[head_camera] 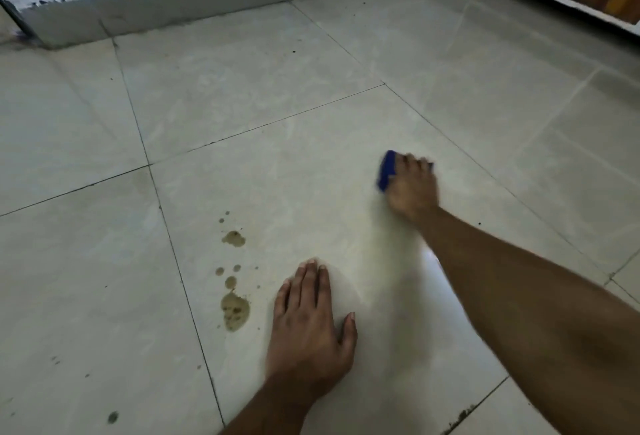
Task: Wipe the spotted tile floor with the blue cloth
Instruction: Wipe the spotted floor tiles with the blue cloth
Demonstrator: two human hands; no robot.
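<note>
While your right hand (412,188) presses the bunched blue cloth (387,171) onto the pale grey tile floor (277,129), the wiping step is in hand. The cloth sits right of centre in the frame, mostly covered by your curled fingers, with only its left edge showing; that hand is slightly blurred, so the exact finger placement cannot be told.

Your left hand (308,323) lies flat on the tile at lower centre. Its fingers are straight and close together, the thumb set apart to the right, and it holds nothing. Judge it as a brace for your weight.

The brown spill spots (234,310) lie just left of the left hand, in a loose column running upward to a second blotch (233,239) and smaller drops above it. They are well apart from the cloth and appear untouched. Small dark specks also lie at lower left of the frame (112,417).

The next move calls for these actions:
1. Carry the cloth leftward and downward in the frame, across the tile, to the brown spots.
2. Keep the cloth flat under your palm so that it does not smear the spill toward the grout line (180,261) beside it.
3. Keep the left hand clear of the spots.
</note>
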